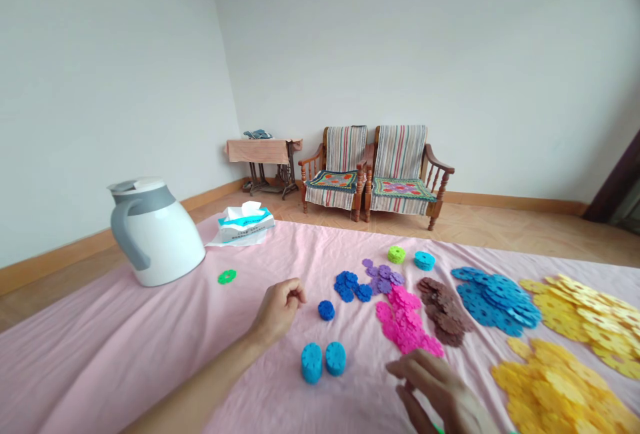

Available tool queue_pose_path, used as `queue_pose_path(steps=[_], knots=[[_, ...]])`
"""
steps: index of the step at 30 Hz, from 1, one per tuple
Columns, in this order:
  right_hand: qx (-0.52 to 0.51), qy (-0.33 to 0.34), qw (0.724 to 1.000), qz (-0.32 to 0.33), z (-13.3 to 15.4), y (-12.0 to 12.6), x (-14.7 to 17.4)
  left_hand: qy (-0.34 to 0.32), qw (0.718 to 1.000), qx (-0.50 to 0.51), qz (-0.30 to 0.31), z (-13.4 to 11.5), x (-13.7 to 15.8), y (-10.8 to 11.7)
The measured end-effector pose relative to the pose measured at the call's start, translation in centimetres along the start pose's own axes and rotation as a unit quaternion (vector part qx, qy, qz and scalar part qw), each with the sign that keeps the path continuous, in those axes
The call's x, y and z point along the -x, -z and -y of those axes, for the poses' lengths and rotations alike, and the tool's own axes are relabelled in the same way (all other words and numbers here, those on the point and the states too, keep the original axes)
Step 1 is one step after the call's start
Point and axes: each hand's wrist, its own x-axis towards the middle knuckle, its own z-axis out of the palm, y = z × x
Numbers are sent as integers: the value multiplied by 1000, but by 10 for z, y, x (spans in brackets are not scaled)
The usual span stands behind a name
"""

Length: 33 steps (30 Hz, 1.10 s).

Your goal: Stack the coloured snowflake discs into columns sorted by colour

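Observation:
My left hand (280,307) is curled closed just left of a short stack of dark blue flower-shaped discs (327,310). Anything inside its fingers is hidden. My right hand (440,387) hovers at the near end of the magenta disc pile (405,321), fingers apart and nothing visible in them. Between the hands, towards me, stand two light blue disc stacks (311,363), side by side. Beyond the dark blue stack lie loose dark blue discs (350,285) and purple discs (384,278). A bit of green shows beneath my right hand.
Brown discs (443,311), blue discs (495,297) and yellow discs (560,387) lie in piles to the right. Farther back are a lime stack (397,255) and a light blue stack (424,261). A white jug (165,241), a tissue pack (245,224) and one green disc (227,277) occupy the left.

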Motion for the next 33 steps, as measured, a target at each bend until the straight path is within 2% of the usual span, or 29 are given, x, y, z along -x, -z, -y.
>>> queue_pose_path(steps=[6,13,21,26,33], knots=[[51,-115,990,56,-9,-6,-46,27,995,92,-20,7,8,0],[81,-139,984,82,-28,-22,-89,46,994,99,-21,9,6,-3],[76,-146,981,106,-44,-35,-105,45,994,100,-11,13,7,-7],[62,-143,980,121,-44,-36,-110,53,994,95,-2,13,7,-8],[36,-150,982,107,-40,-47,-109,44,995,94,6,13,7,-9]])
